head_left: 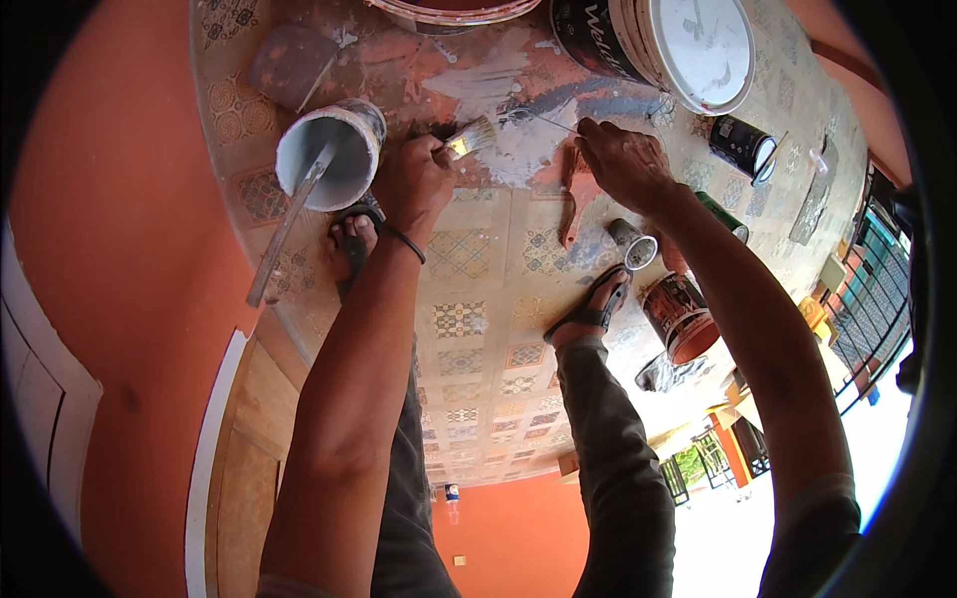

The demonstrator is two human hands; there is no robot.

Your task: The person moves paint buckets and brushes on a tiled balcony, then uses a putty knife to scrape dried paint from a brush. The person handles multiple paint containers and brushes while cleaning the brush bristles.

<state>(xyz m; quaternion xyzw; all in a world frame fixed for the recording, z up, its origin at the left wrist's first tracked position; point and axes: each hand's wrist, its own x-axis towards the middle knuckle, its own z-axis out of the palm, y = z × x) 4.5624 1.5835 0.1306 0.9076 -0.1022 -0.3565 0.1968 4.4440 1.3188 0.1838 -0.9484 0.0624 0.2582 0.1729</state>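
My left hand [417, 179] grips a paintbrush [474, 137] with a metal ferrule and whitish bristles, held low over a paint-smeared patch of the tiled floor. In my right hand [626, 161] is a thin rod [549, 121], pinched between fingers and thumb; its far end reaches white smears near the brush tip, and its exact kind cannot be told. Under the right hand lies a paint-covered brush [576, 205] with a reddish handle. Beside my left wrist, an open whitish bucket [329, 157] has a wooden stick [291, 232] leaning out of it.
A large lidded Weldon paint pail [609, 41] and an open tub [456, 9] stand ahead. Around my right forearm are a small black can [736, 146], a cup [634, 245], a green can [721, 213] and a red-stained paint can [682, 318]. An orange wall [127, 187] borders the left.
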